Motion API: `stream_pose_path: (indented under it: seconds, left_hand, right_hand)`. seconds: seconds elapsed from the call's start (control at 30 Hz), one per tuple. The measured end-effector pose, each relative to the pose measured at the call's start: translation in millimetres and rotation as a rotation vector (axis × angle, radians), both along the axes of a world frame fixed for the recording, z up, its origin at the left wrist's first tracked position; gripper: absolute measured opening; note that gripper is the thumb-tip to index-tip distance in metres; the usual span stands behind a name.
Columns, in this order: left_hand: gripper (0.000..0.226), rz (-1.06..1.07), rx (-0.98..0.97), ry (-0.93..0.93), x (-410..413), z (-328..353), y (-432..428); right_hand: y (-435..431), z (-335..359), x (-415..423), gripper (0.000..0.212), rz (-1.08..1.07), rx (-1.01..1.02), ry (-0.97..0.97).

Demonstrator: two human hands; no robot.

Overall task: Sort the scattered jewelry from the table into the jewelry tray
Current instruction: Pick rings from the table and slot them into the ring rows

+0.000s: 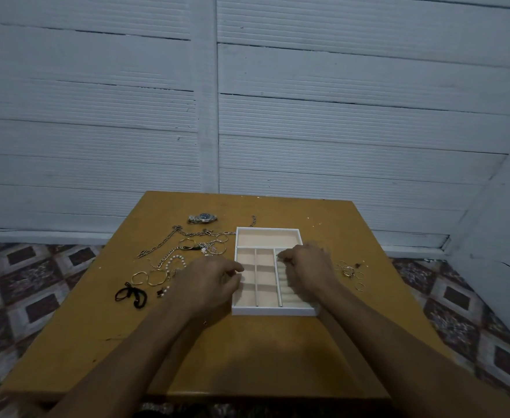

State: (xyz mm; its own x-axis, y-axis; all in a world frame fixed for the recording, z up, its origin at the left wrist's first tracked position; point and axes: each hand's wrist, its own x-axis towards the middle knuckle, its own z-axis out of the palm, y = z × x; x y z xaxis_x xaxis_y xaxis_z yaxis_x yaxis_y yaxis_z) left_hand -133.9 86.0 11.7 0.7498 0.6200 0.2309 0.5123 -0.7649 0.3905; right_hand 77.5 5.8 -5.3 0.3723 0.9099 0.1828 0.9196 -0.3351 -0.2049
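Counter: yellow-brown wooden counter (247,357), carrying everything below.
Tray: white rectangular jewelry tray with beige-lined compartments (275,311), right of centre.
Left hand (214,276): at the tray's left wall, fingers curled; hold on anything cannot be told.
Right hand (305,267): over the tray's right-hand ridged section, fingers bent downward; contents cannot be told.
Left of tray: silver wristwatch with dark dial (202,218), silver link chains (169,239), gold bangles (149,277), black cord bow (131,294).
Right of tray: cluster of thin metal rings (350,271).
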Motion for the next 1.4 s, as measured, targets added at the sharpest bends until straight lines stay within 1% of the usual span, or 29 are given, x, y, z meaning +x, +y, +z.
stream_pose_path:
  seconds: [0.07, 0.1, 0.13, 0.27, 0.37, 0.47, 0.57, 0.67, 0.97, 1.1, 1.23, 1.4]
  left_hand:
    - [0.031, -0.013, 0.043, -0.026, 9, 3, -5]
    - [0.03, -0.026, 0.064, -0.046, 14, 2, -8]
    - [0.029, -0.042, 0.08, -0.07, 20, 1, -10]
    - [0.029, -0.121, 0.105, -0.083, 54, -2, -20]
    - [0.03, -0.159, 0.095, -0.042, 86, -4, -34]
    - [0.032, -0.156, 0.087, 0.07, 117, -5, -54]
    - [0.035, -0.15, 0.055, 0.208, 140, -3, -71]
    - [0.035, -0.152, 0.037, 0.279, 153, -7, -76]
    - [0.027, -0.145, 0.049, 0.357, 172, -8, -73]
    - [0.019, -0.135, 0.026, 0.358, 175, -8, -71]
    - [0.02, -0.137, 0.017, 0.396, 175, -8, -70]
    - [0.01, -0.145, 0.017, 0.325, 172, -9, -72]
  right_hand:
    - [-6, 1, 3, 0.03, -0.036, 0.066, 0.313]
    - [-11, 3, 7, 0.028, -0.057, 0.112, 0.426]
    - [-16, 6, 12, 0.026, -0.075, 0.148, 0.474]
    - [-50, 19, 40, 0.017, -0.132, 0.168, 0.444]
    - [-79, 16, 59, 0.016, -0.146, 0.084, 0.427]
    - [-100, 9, 71, 0.017, -0.147, 0.0, 0.375]
    - [-110, 4, 80, 0.014, -0.178, 0.003, 0.369]
    - [-117, 0, 86, 0.01, -0.196, -0.003, 0.365]
    - [-127, -5, 90, 0.008, -0.197, 0.0, 0.366]
    - [-124, -5, 89, 0.009, -0.199, -0.001, 0.365]
    - [-118, -4, 84, 0.012, -0.206, -0.003, 0.323]
    - [-114, -7, 75, 0.018, -0.193, 0.005, 0.323]
